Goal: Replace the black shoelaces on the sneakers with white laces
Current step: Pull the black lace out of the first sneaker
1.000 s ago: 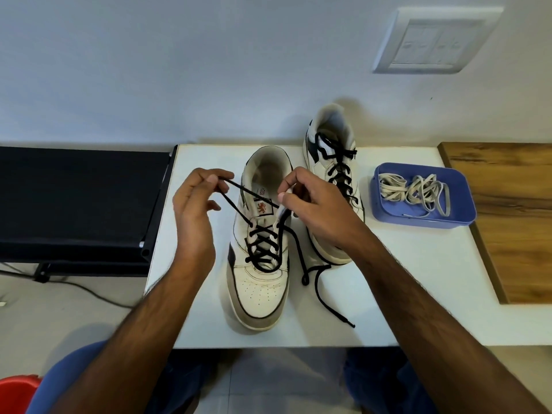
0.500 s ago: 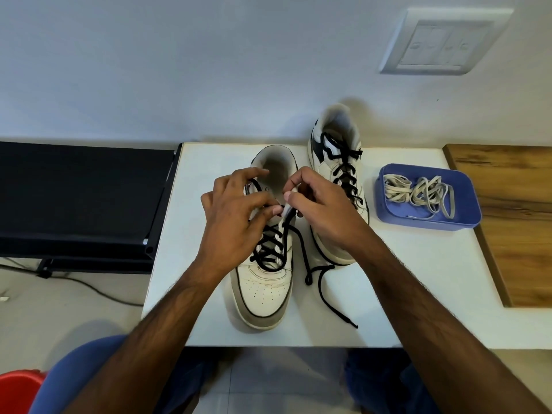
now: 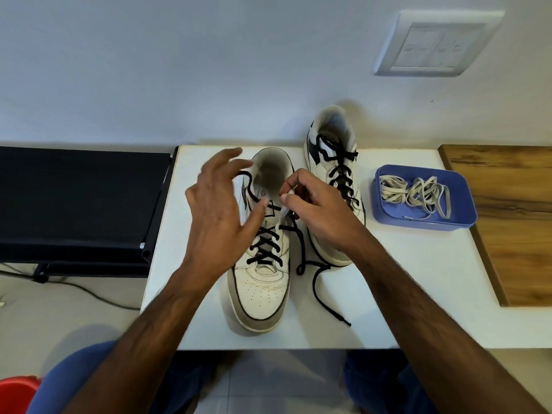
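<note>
He sits at the near edge of the white table (image 3: 209, 330), forearms reaching out over it, and the work is plainly in its early stage. Nearest him, below the hands, lies the toe of the front sneaker (image 3: 260, 297), with a loose end of the black lace (image 3: 325, 294) trailing on the tabletop just to the right of it and curling back up toward his right wrist. Above the toe the lower eyelets are still crossed in black; only the top rows look pulled free. His left hand (image 3: 218, 222) hovers over the left side of that shoe with fingers spread and relaxed, holding nothing that I can see, though a loop of black lace sits just under its fingertips by the collar. His right hand (image 3: 316, 207) has finger and thumb pinched on the shoe's whitish upper edge beside the tongue, steadying it; whether a bit of lace is caught in the pinch too, I cannot tell. Just beyond the right hand stands the second sneaker (image 3: 334, 162), fully laced in black and untouched. Off to the right of that hand, well apart, the white laces (image 3: 412, 192) lie tangled in a blue tray (image 3: 424, 221). So, by my reckoning: one black lace partly out, the other not begun, no white lace threaded.
</note>
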{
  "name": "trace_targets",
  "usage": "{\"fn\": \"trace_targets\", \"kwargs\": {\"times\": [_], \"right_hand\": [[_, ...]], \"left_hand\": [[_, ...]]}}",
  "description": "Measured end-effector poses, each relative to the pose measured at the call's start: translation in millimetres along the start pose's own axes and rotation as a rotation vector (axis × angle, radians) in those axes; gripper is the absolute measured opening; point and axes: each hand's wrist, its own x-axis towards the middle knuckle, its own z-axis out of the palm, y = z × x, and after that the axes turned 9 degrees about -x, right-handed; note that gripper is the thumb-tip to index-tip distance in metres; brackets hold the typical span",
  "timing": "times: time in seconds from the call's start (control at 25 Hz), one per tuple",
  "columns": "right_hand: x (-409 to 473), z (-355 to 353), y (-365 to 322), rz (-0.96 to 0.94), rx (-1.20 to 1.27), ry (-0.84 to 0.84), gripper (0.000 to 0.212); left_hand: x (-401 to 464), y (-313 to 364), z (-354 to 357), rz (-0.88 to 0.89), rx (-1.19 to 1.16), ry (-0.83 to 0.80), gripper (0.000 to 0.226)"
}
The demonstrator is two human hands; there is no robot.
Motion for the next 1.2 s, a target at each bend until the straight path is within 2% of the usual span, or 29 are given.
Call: {"fn": "trace_targets", "kwargs": {"times": [0.12,0.24,0.32,0.4,0.6,0.72,0.8,0.92,1.0,1.08,1.12,1.2], "right_hand": [[0.5,0.7,-0.2,0.000,0.005,0.000,0.004],[0.9,0.7,0.4,-0.002,0.004,-0.004,0.005],[0.5,0.0,0.2,0.003,-0.006,-0.005,0.005],[0.2,-0.8,-0.9,0.006,-0.011,-0.017,0.004],[-0.4,-2.2,-2.4,0.007,0.006,-0.026,0.004],[-0.1,-1.8,-2.3,0.012,0.013,-0.024,0.004],[0.6,-0.2,-1.1,0.004,0.016,-0.027,0.003],[1.1,1.6,2.2,0.002,0.009,-0.030,0.003],[1.4,1.5,4.0,-0.014,-0.011,-0.028,0.005],[2.2,2.9,6.2,-0.097,-0.138,0.014,0.007],[2.3,4.7,7.0,-0.166,-0.237,0.049,0.008],[1.8,8.8,6.1,-0.312,-0.409,0.102,0.009]], "left_hand": [[-4.2,-2.6,6.9,-0.025,0.209,-0.248,0.029],[-8.6,-5.5,13.4,0.011,0.246,-0.288,0.010],[-5.2,-5.8,12.5,0.022,0.211,-0.170,0.008],[0.1,-7.4,6.3,-0.087,0.043,0.016,0.013],[9.7,-6.6,-9.6,-0.511,-0.764,0.398,0.023],[17.3,-13.4,-29.0,-0.653,-1.053,0.579,0.028],[19.3,-16.4,-33.0,-0.746,-0.911,0.534,0.028],[11.6,-22.7,-19.4,-0.717,-0.260,0.179,0.025],[5.8,-24.8,-12.1,-0.630,0.077,0.059,0.016],[4.7,-21.3,-12.1,-0.555,0.165,0.051,0.028],[4.6,-16.7,-12.1,-0.506,0.141,0.062,0.036],[5.0,-7.0,-10.3,-0.443,0.015,0.026,0.038]]}}
